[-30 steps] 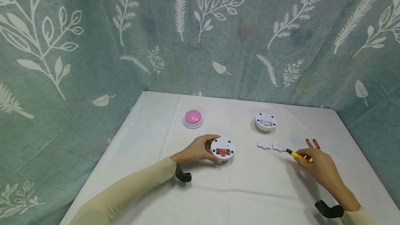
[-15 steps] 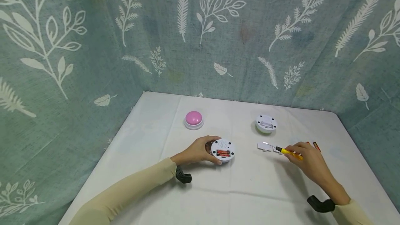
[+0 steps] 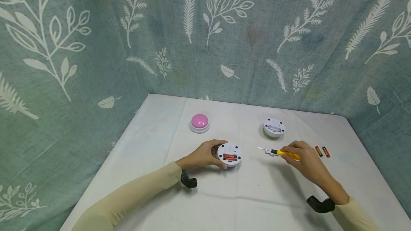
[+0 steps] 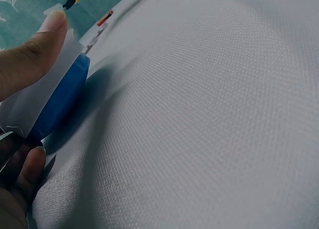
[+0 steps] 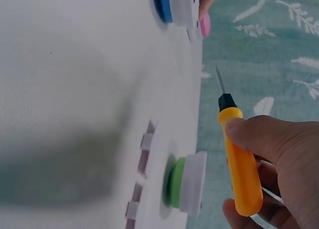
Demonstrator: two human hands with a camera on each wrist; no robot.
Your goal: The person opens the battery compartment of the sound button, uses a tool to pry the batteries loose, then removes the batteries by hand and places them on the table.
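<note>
My left hand [image 3: 207,154] grips an upturned round push button [image 3: 229,149] by its sides, thumb at the near side. Its white base faces up, with red batteries [image 3: 229,157] in the uncovered compartment; a blue dome [image 4: 62,99] shows underneath in the left wrist view. Out to the right, my right hand [image 3: 302,159] holds a screwdriver [image 5: 241,164] by its yellow handle, thumb along it. The metal shaft points left toward the push button, above the table. White battery covers [image 5: 147,142] lie below the screwdriver, mostly hidden by it in the head view.
A pink push button [image 3: 199,121] stands upright at the back left. An upturned green push button [image 3: 274,127] with an open battery compartment sits at the back right. Two loose batteries [image 3: 322,152] lie beyond my right hand on the white tablecloth [image 3: 257,206]. A patterned curtain [image 3: 205,63] hangs behind.
My right hand has moved left with the screwdriver, from beside the loose batteries to over the battery covers. The left hand keeps its grip on the push button, in place.
</note>
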